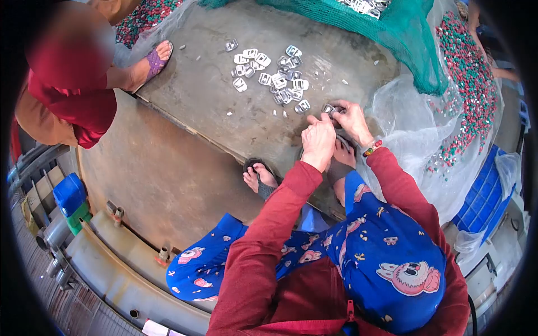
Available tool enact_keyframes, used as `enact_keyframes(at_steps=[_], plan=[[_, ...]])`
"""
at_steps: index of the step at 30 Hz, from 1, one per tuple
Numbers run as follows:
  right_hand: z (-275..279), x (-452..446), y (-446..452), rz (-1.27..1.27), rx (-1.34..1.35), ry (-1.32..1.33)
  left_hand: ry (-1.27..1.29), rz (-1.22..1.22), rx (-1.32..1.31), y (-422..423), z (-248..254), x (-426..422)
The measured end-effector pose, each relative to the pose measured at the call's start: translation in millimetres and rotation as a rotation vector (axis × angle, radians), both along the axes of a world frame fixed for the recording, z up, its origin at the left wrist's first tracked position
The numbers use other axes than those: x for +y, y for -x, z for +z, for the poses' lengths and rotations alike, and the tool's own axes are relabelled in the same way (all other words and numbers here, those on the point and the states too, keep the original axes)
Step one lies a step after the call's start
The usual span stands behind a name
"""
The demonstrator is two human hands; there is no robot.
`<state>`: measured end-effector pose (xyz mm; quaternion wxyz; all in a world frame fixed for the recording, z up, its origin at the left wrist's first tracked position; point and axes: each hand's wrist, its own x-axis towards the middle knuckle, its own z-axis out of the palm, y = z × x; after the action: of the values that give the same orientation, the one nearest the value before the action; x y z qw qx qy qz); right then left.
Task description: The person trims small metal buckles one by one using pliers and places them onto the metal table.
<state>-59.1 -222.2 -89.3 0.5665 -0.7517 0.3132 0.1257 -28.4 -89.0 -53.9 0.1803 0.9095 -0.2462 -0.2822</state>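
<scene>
My right hand (352, 123), with a beaded bracelet at the wrist, pinches a small silver buckle-like piece (328, 108) just above the grey slab. Close beside it, my left hand (319, 140) has its fingers drawn together near that piece. Whether something small sits in the left fingertips is hidden. Ahead and to the left lies a loose group of similar silver pieces (279, 81), rounded and with cut-out slots. Several of them overlap. A few tiny pale bits (284, 113) are scattered on the slab near my hands.
A green net (386, 33) holding more silver pieces lies at the back right. Red and green pellets (465, 84) cover clear sheeting at the right. Another person's sandaled foot (154, 64) rests on the slab at left. My own foot (260, 175) is at its front edge.
</scene>
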Motion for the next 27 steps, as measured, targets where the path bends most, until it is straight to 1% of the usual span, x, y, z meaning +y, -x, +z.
enact_keyframes(at_steps=[5, 9, 12, 18, 21, 24, 27], plan=[[-6.5, 0.1, 0.5, 0.004, -0.039, -0.007, -0.051, 0.026, 0.022, -0.7, -4.0, -4.3], [2.8, 1.5, -2.6, 0.003, -0.054, 0.003, -0.090, -0.010, 0.004, -2.2, -4.0, -5.7], [-0.7, -0.4, -3.1, 0.003, -0.025, -0.026, -0.096, -0.001, -0.013, -1.0, -3.4, -6.7], [-4.6, 1.8, -3.7, 0.032, -0.070, 0.074, -0.110, 0.053, -0.035, 3.7, -20.9, -14.0], [-9.7, 2.8, -3.3, 0.086, -0.087, 0.117, -0.200, 0.052, -0.138, 3.3, -22.7, -22.7], [-8.0, 3.6, -3.9, 0.046, -0.077, 0.063, -0.208, -0.001, -0.135, -4.9, -19.5, -22.2], [0.5, 1.6, -4.9, -0.043, 0.044, -0.050, -0.111, -0.051, -0.093, -7.3, 3.1, -4.2]])
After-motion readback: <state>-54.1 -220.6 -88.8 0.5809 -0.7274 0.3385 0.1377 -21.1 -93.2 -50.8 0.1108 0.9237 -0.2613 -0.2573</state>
